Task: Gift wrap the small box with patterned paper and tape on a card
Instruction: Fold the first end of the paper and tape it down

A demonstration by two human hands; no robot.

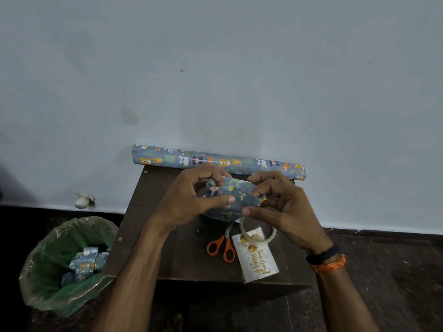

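Two hands (189, 200) (280, 207) grip wrapped box (230, 200) | one scissors (221, 248) | one card (256, 257)

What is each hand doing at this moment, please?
Left hand: fingers and thumb curled round the paper-covered box, holding it.
Right hand: pinching the same box's paper at its right end.
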